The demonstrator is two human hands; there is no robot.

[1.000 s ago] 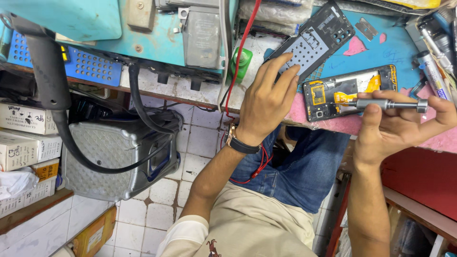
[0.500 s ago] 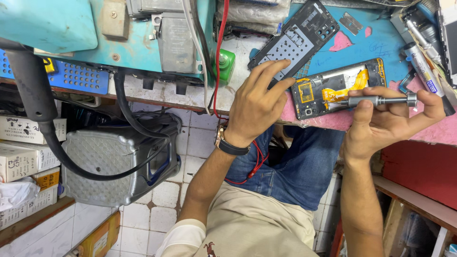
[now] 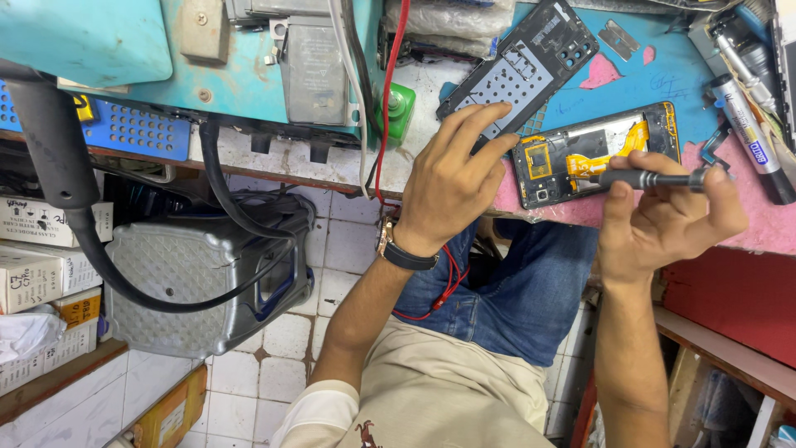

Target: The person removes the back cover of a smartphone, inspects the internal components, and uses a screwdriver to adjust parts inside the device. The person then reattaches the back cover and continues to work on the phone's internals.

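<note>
The opened phone, its insides and orange ribbon showing, lies on the pink and blue bench mat, steadied at its edge by the left hand's loosely spread fingers, while the right hand pinches a slim metal screwdriver over it, beside a detached black back frame.

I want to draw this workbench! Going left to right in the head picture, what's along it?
blue holed tray → green bottle → left hand → opened phone → right hand gripping a screwdriver → marker pen
</note>
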